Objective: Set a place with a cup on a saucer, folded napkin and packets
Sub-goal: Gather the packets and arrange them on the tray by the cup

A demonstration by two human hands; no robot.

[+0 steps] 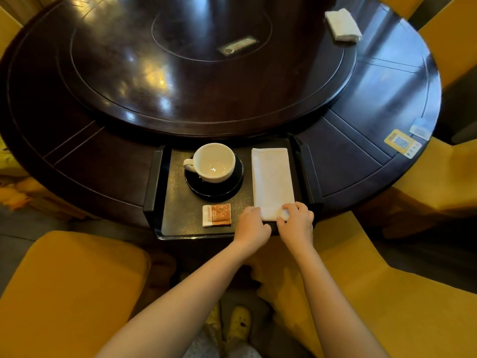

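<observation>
Your left hand (254, 224) and right hand (296, 220) pinch the napkin (272, 177) by its near end, on the tray (180, 223) right of the cup (214, 162). Tug unevenly and the fold could skew or slip off the rim. 1 packet (216, 215) down.

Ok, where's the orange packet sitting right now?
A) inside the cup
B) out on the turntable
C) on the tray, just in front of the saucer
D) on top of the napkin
C: the orange packet lies flat on the tray, on the near side of the saucer and left of the napkin, touching neither.
</observation>
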